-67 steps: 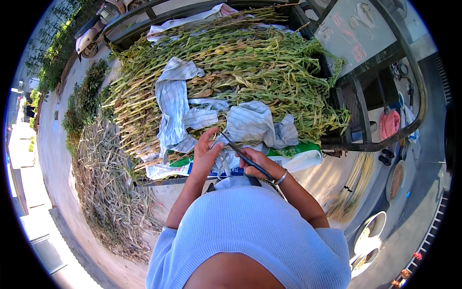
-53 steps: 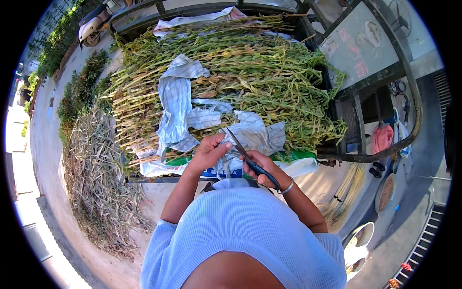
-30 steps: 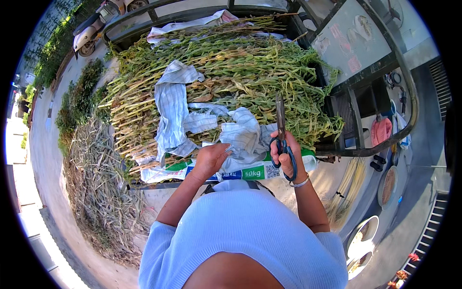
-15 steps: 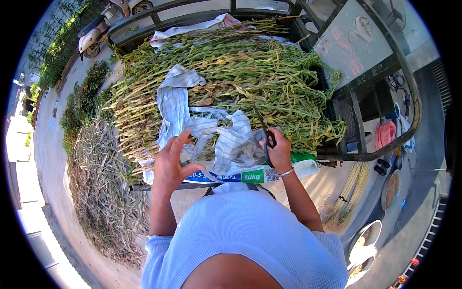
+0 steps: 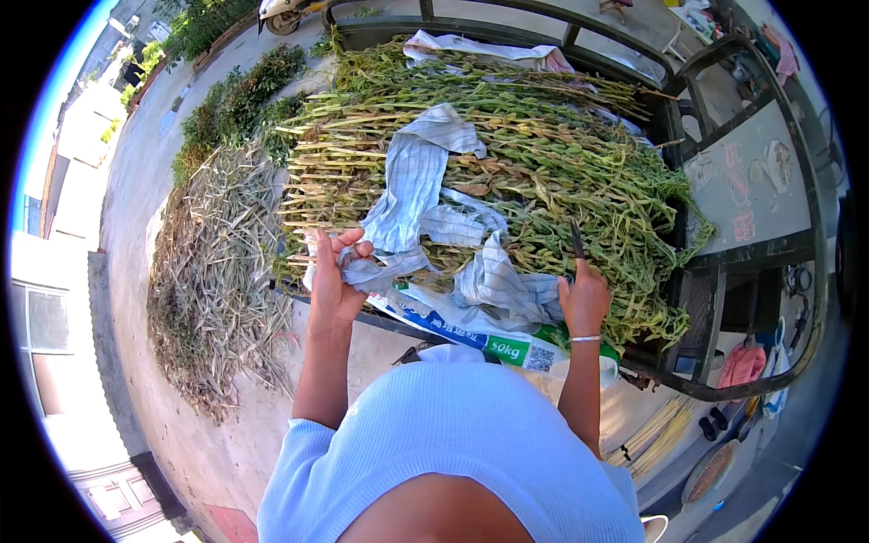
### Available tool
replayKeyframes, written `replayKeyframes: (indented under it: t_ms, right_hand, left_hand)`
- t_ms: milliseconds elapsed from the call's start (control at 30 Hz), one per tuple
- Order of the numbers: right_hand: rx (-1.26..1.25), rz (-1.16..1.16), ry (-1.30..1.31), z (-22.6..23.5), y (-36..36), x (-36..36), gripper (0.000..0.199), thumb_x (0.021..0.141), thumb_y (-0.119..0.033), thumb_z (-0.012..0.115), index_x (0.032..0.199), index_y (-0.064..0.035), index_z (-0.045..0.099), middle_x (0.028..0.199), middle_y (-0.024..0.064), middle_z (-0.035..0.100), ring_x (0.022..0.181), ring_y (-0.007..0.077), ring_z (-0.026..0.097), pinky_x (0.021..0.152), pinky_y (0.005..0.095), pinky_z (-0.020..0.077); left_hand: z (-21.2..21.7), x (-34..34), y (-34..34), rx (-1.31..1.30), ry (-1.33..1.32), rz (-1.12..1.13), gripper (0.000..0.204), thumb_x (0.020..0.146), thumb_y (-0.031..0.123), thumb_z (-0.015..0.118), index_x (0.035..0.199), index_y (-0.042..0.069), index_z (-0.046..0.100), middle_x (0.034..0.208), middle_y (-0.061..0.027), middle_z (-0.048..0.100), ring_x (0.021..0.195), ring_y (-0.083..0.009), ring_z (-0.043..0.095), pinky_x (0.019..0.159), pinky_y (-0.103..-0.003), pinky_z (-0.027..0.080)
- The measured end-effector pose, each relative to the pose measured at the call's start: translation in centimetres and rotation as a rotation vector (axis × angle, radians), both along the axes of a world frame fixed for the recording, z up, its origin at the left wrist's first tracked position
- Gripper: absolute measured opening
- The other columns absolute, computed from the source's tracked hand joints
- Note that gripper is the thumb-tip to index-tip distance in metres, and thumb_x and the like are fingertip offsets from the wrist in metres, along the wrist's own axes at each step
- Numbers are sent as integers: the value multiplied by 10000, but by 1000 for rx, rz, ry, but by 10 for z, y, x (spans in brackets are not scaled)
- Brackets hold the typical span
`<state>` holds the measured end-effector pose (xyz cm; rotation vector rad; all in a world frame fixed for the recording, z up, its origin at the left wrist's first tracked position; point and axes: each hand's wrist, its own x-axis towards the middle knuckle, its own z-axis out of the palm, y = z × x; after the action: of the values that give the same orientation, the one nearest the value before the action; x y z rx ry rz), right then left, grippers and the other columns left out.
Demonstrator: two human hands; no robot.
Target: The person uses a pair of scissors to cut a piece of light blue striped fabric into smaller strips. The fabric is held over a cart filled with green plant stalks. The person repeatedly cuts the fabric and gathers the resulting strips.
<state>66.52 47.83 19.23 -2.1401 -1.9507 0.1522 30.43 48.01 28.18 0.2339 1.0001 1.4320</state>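
My left hand [image 5: 337, 279] is closed on the end of a pale blue striped cloth strip [image 5: 387, 268] at the near left of the pile. In my right hand [image 5: 587, 300] is a pair of scissors [image 5: 577, 241], blades pointing away from me, above the stalks; its handles are mostly hidden by my fingers. More of the torn striped cloth [image 5: 412, 181] stretches across the cut green plants [image 5: 561, 181]. A crumpled piece of the cloth [image 5: 501, 285] lies between my hands, on a white, blue and green plastic sack [image 5: 507, 347] at the near edge.
The plants fill a dark metal-railed cart bed [image 5: 810, 308]. Dry stalks [image 5: 213, 281] and a leafy green heap [image 5: 237, 104] lie on the concrete to the left. At the right are a pink cloth [image 5: 743, 364], dark slippers [image 5: 713, 423] and a round tray [image 5: 711, 472].
The view has turned, shifting the cart rightward. My left hand has gone from spread fingers to gripping a cloth strip. My right hand has moved right with the scissors, away from the crumpled cloth.
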Motion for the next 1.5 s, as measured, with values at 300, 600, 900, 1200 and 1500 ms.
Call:
replayKeyframes:
  t_ms: [300,600,900,1200,1500]
  right_hand:
    - [-87,668,1073,61,-8,-122,389,751,-329,693,945,-3,609,752,92,582,675,198,574,548,292,457]
    - [-623,392,1877,26,-6,-125,487,836,-384,619,1140,-14,529,972,24,593,765,76,536,631,214,446]
    - [-260,192,2169,37,-2,-160,335,789,50,573,1111,-24,522,1028,81,573,912,150,572,775,260,486]
    - [-73,-110,1900,41,4,-211,283,823,-41,592,1097,-14,525,1024,80,591,904,141,580,731,252,495]
    - [-215,-244,1925,5,-48,-260,590,870,-472,525,1211,7,482,1103,107,558,966,165,535,731,273,469]
  left_hand:
    - [3,53,-12,105,90,-121,552,926,544,283,1080,60,497,857,-72,555,749,-174,556,677,-326,481]
    - [-12,71,-30,175,228,-425,450,725,10,688,1123,-5,480,1012,-74,550,922,-149,546,809,-260,460]
    - [-42,18,-19,164,406,-571,310,719,-69,637,1004,-2,535,915,-52,580,722,-93,555,635,-208,462]
    - [-55,-42,9,45,102,-621,191,854,-14,514,1038,39,497,845,-72,588,638,-125,558,526,-213,444]
    - [-70,-53,24,70,-428,-552,183,933,96,437,1107,93,494,994,-111,600,693,-173,549,616,-267,477]
